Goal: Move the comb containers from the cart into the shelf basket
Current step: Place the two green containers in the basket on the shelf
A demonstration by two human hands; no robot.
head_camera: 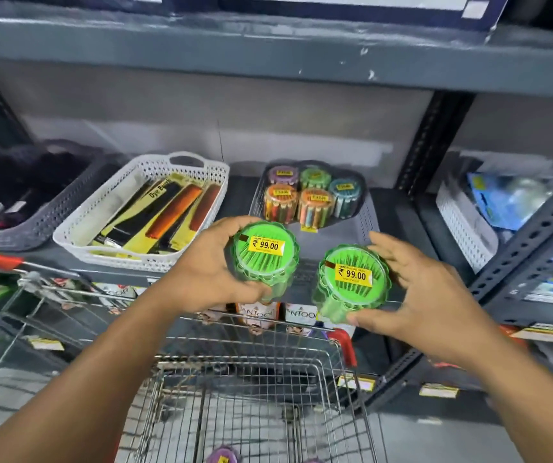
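Note:
My left hand (208,265) grips a round green comb container (266,259) with a yellow 99.00 price sticker on its lid. My right hand (425,295) grips a second green comb container (351,282) of the same kind. Both are held above the front rail of the wire cart (251,389), just in front of the shelf. Beyond them the grey shelf basket (370,217) holds several comb containers (311,192) in purple, green, orange and teal at its back. A purple container lid (223,456) shows at the bottom of the cart.
A white perforated basket (78,228) with flat combs and dye brushes stands left of the grey basket. A dark basket (44,218) sits further left, a white one (462,218) right. The shelf above (268,51) overhangs. A slotted upright (435,142) stands right.

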